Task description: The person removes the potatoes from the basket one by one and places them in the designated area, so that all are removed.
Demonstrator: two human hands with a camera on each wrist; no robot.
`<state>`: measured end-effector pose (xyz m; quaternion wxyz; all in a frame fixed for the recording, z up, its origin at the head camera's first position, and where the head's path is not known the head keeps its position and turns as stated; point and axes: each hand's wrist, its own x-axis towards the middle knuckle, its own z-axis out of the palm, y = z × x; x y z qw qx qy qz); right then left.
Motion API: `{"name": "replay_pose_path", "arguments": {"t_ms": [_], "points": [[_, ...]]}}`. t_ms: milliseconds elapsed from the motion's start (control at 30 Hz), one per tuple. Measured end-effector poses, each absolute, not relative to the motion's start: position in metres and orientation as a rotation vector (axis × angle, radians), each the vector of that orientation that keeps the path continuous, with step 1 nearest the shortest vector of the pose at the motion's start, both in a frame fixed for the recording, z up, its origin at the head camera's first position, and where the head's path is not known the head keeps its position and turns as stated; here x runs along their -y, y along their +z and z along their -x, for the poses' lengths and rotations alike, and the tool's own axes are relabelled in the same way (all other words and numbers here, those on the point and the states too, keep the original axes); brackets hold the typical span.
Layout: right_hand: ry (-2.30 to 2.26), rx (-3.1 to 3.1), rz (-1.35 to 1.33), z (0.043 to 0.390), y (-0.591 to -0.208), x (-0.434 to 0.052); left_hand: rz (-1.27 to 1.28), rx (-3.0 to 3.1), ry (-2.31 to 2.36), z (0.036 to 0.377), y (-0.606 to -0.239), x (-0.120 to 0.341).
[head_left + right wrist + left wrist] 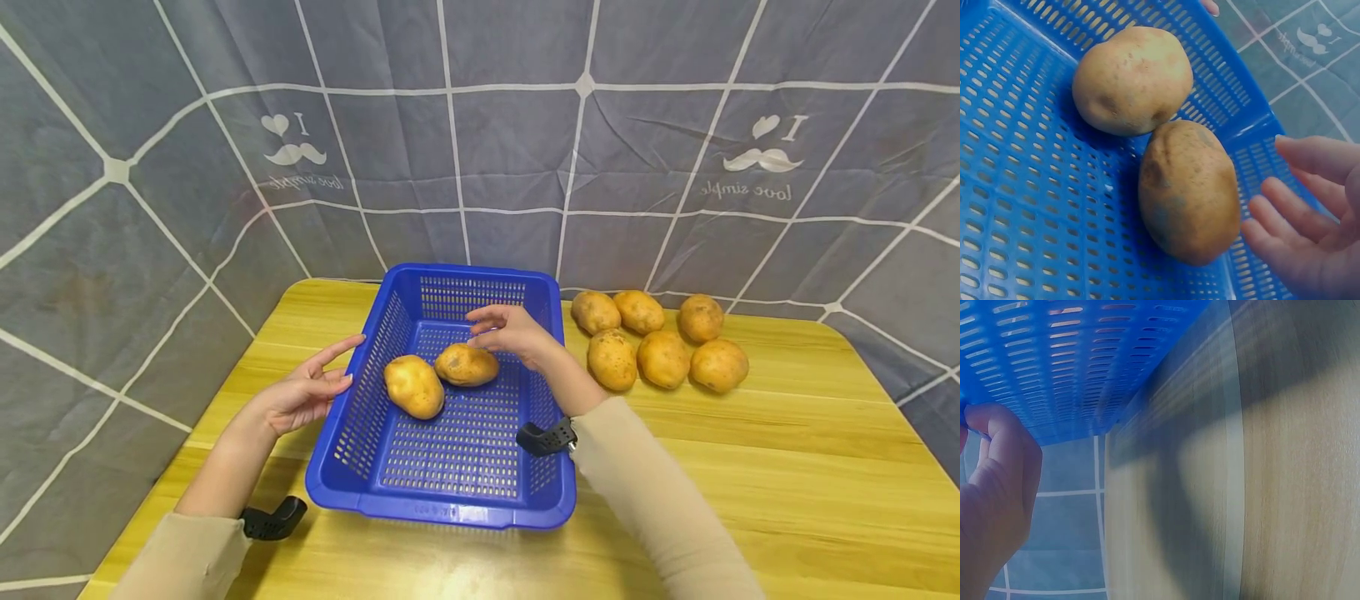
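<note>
Two potatoes lie side by side in the blue plastic basket [442,523]. One is the left potato [414,387]; the other, the right potato [467,365], sits against it. My right hand [513,333] hovers over the basket just beyond the right potato, fingers spread and holding nothing. In the right wrist view its fingertips [1254,228] come right beside that potato [1189,192]. At the basket's left rim, my left hand [303,396] touches the outside with fingertips and thumb. The left wrist view shows that hand [1000,469] against the slotted wall.
Several more potatoes [663,358] lie grouped on the wooden table [817,433], right of the basket. A grey curtain [517,150] with white lines hangs behind and to the left of the table. Black straps with cameras [546,437] are on both wrists.
</note>
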<state>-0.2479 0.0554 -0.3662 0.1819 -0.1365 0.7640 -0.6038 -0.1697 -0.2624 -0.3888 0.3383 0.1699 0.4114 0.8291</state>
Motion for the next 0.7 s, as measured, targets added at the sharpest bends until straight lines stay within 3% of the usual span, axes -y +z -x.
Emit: {"name": "replay_pose_path", "arguments": {"t_ms": [700], "points": [[-1.240,-2.354,0.690,0.2468,-0.3762,-0.0552,-0.447,-1.078,2.158,0.1714,-0.3913,0.2628]]}}
